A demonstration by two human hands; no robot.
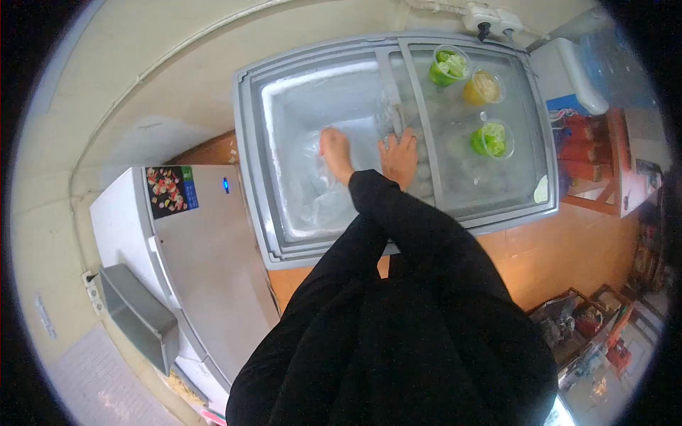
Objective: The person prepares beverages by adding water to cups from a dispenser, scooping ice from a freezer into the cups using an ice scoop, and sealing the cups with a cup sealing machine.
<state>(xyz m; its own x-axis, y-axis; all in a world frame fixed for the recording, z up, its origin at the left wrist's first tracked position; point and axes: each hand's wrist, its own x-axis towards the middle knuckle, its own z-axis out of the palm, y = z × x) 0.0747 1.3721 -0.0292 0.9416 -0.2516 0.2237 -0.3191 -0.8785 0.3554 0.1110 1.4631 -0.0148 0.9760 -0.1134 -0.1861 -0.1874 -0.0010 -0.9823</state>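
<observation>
Holding left hand [400, 160] spread over lid edge [389, 82]; right hand [335, 152] curled within freezer's open bay [320, 97], grip unclear.

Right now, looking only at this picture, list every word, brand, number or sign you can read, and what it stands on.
No text is readable.
Dark food-picture poster on the tall white appliance: too blurred.
Small glowing blue display on that appliance: too small.
Large white paper sheet on the cream wall: too faint.
Pale rounded sticker on the grey-framed chest freezer: too blurred.
</observation>
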